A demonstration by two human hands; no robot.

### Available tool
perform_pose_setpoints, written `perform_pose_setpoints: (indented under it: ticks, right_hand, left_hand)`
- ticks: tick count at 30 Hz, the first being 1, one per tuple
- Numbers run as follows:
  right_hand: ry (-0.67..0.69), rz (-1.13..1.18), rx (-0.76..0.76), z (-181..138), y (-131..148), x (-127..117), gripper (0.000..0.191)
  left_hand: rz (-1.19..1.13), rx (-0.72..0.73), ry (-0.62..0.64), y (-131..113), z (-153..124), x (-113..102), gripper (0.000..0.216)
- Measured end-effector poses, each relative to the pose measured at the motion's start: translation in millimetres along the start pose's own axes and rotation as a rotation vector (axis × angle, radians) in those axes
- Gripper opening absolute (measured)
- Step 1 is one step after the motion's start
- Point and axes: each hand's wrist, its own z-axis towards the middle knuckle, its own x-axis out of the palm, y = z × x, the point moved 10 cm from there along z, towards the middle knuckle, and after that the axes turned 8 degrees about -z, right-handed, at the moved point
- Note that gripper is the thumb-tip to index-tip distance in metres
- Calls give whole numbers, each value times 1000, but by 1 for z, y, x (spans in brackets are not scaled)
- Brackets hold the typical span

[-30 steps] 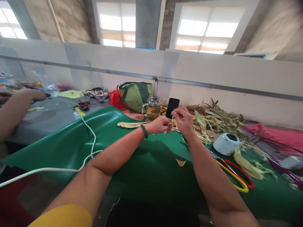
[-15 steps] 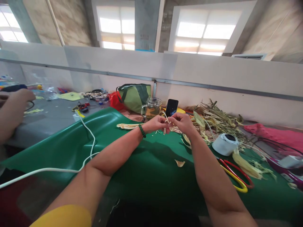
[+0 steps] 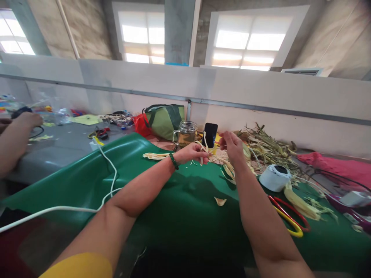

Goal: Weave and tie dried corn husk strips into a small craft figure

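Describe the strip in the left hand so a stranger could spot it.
Above the green mat, find the left hand with the bracelet at its wrist. The pale strip sticks up from it, partly in front of the phone. Unlike the bundle lying nearby, it is held.

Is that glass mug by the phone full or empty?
Partly full: the glass mug shows amber liquid in its lower part, with clear glass above.
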Motion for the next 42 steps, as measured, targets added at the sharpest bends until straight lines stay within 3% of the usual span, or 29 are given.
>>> perform_pose_setpoints:
  ticks: [6,11,14,16,19,21,23,28,35,37,40,42]
  right_hand:
    - [220,-216,-65,-9,8,27,43]
    - [102,-259,-142,-13,14,25,36]
    - [89,-239,-63,-8,1,21,40]
    - [105,-212,30,-6,-11,20,46]
    - [259,-201,147,-10,-24,35,56]
    - [421,-224,131,-20,-22,54,56]
    - [492,-237,64,-28,-14,66,52]
    - [520,-288,-50,-34,2,70,42]
    - [720,-336,-13,-38,0,61,39]
    - [644,-306,9,-30,-4,53,42]
    - [313,-218,7,-11,-6,29,44]
    - [161,-179,-11,-6,-5,20,47]
  left_hand:
    - [-81,35,-79,-9,-2,-11,51]
    - [-44,26,-11,-13,-4,-3,45]
    - [-42,8,-15,-9,-3,-6,44]
    - [-74,15,-86,-7,-1,-15,44]
    - [-154,55,-255,-4,1,-35,42]
    - [-213,80,-316,-4,1,-42,40]
    - [-255,95,-305,-6,2,-43,40]
    - [-292,78,-272,-10,-2,-45,42]
    - [-355,55,-333,-15,-9,-55,31]
    - [-341,42,-323,-15,-9,-54,28]
    - [-309,36,-295,-15,-8,-51,30]
    - [-272,21,-248,-12,-5,-44,35]
